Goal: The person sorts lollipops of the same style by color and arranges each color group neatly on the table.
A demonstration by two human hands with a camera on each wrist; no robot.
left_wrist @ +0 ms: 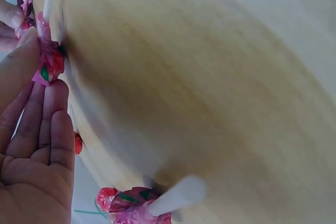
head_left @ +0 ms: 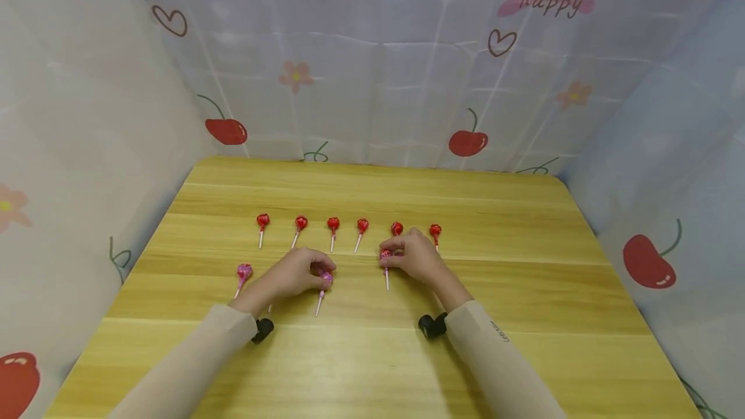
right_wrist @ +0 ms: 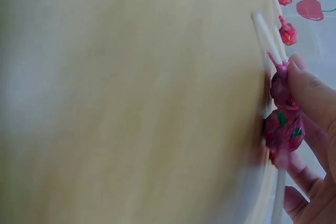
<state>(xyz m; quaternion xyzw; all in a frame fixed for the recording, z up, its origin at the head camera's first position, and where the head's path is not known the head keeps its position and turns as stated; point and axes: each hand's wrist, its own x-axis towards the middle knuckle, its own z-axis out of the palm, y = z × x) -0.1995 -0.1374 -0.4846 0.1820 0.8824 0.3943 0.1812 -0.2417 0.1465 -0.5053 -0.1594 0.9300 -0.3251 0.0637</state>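
My left hand (head_left: 299, 271) pinches a pink-wrapped lollipop (head_left: 327, 280) by its candy end, between thumb and fingertips. Its white stick points toward me. On the right, my other hand (head_left: 416, 256) has thumb and fingers on the head of another pink lollipop (head_left: 385, 255), whose stick also points my way. A further pink lollipop (right_wrist: 285, 129) appears against that one in the right wrist view, its stick running the opposite way beside my fingers. Under my left wrist a lollipop stick (head_left: 269, 308) pokes out; its head is hidden in the head view.
Several red lollipops (head_left: 333, 224) form a row across the wooden table (head_left: 372, 361), beyond both hands. One pink lollipop (head_left: 244, 271) lies left of my left hand. A printed curtain (head_left: 372, 83) hangs along the table's back and sides.
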